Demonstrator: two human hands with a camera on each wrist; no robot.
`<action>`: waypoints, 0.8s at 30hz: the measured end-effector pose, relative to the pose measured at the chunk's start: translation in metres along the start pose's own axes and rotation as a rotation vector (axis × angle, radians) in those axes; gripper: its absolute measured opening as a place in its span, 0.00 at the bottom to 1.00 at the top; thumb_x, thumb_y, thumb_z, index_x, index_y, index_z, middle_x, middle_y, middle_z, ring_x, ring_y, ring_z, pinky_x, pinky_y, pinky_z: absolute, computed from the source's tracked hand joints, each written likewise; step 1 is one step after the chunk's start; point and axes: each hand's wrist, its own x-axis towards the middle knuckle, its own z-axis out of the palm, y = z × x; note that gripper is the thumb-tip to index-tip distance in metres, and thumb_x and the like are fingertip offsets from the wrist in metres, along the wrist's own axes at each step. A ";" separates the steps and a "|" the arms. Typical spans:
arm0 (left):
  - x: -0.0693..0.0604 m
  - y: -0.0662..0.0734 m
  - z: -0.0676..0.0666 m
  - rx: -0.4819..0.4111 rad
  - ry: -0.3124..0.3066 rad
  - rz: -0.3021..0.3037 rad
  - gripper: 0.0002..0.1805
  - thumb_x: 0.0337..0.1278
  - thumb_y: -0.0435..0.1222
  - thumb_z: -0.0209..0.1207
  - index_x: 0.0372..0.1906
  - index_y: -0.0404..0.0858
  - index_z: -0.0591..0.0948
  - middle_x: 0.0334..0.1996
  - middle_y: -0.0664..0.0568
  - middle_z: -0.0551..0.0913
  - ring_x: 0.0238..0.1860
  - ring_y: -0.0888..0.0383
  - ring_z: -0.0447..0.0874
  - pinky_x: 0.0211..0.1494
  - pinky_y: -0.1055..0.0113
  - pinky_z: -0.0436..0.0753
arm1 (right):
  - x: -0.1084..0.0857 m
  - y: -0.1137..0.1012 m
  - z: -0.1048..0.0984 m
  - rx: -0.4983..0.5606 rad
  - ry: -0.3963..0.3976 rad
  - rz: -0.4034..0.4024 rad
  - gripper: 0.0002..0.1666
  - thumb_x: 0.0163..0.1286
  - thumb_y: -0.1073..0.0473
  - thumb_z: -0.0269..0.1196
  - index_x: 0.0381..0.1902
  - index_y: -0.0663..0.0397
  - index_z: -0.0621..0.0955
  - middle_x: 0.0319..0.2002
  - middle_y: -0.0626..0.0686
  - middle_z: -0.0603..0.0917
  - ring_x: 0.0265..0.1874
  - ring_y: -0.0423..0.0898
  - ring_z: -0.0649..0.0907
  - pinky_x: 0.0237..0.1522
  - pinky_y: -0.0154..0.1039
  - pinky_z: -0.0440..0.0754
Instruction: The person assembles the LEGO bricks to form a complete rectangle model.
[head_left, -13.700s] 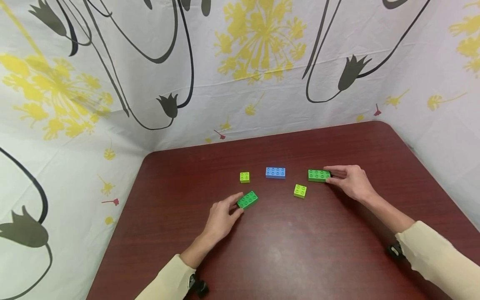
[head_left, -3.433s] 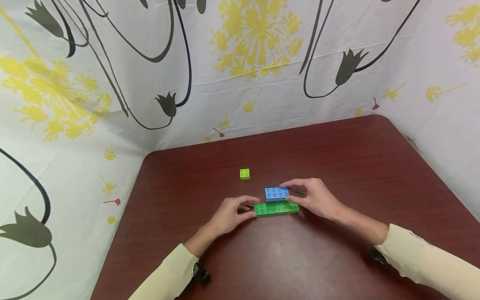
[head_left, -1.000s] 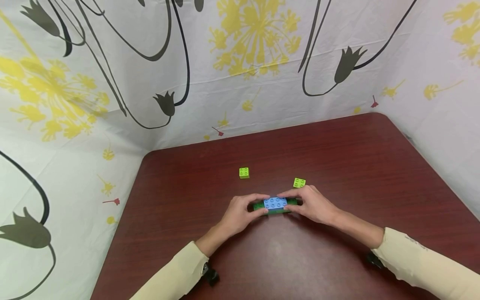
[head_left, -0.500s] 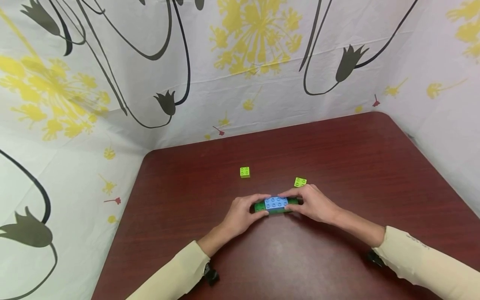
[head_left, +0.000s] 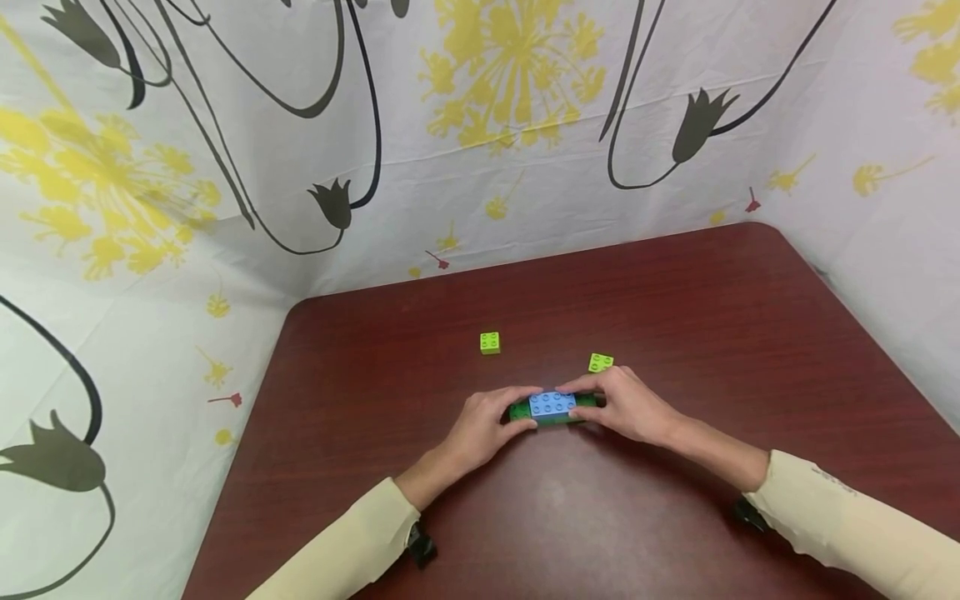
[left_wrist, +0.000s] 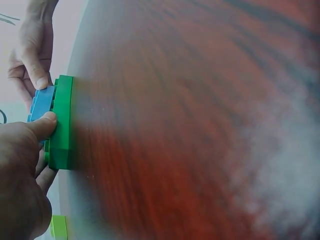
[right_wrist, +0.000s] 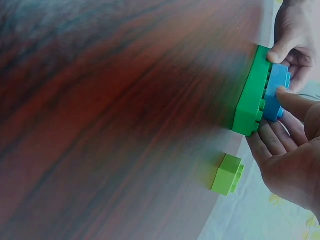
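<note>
A blue brick lies on top of two green bricks set end to end, bridging the middle. My left hand pinches the blue brick's left end, thumb in front and finger behind, the thumb overlapping the green edge in the left wrist view. At the blue brick's right end, my right hand pinches it the same way. The wrist views show the blue brick against the green row; some fingers are hidden behind it.
One lime brick stands behind and left of the stack. Another lime brick sits just behind my right hand, partly covered by it. The dark red table meets a patterned cloth at its back and sides.
The green bricks, apart at first, came together end to end. My right hand brought the blue brick forward onto them, and my left hand moved from the green row to it. Little differs since half a second ago.
</note>
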 end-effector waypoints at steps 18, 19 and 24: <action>0.002 0.006 -0.001 0.007 0.007 -0.001 0.26 0.69 0.45 0.70 0.68 0.45 0.83 0.61 0.54 0.87 0.59 0.62 0.86 0.59 0.62 0.86 | 0.000 0.000 0.001 -0.006 0.004 0.005 0.22 0.65 0.63 0.78 0.57 0.54 0.90 0.48 0.50 0.92 0.34 0.39 0.82 0.36 0.32 0.84; 0.002 0.006 -0.001 0.009 0.010 -0.004 0.25 0.69 0.45 0.70 0.68 0.45 0.84 0.61 0.54 0.87 0.59 0.62 0.86 0.59 0.62 0.86 | 0.000 0.000 0.001 -0.006 0.004 0.005 0.22 0.65 0.63 0.78 0.57 0.54 0.90 0.48 0.50 0.92 0.34 0.39 0.82 0.36 0.32 0.83; 0.002 0.007 -0.001 0.005 0.017 -0.031 0.24 0.69 0.45 0.70 0.67 0.47 0.85 0.59 0.54 0.88 0.55 0.64 0.87 0.57 0.64 0.86 | 0.001 -0.001 0.001 -0.003 0.001 0.002 0.22 0.65 0.63 0.78 0.57 0.54 0.90 0.48 0.50 0.92 0.34 0.39 0.82 0.36 0.32 0.84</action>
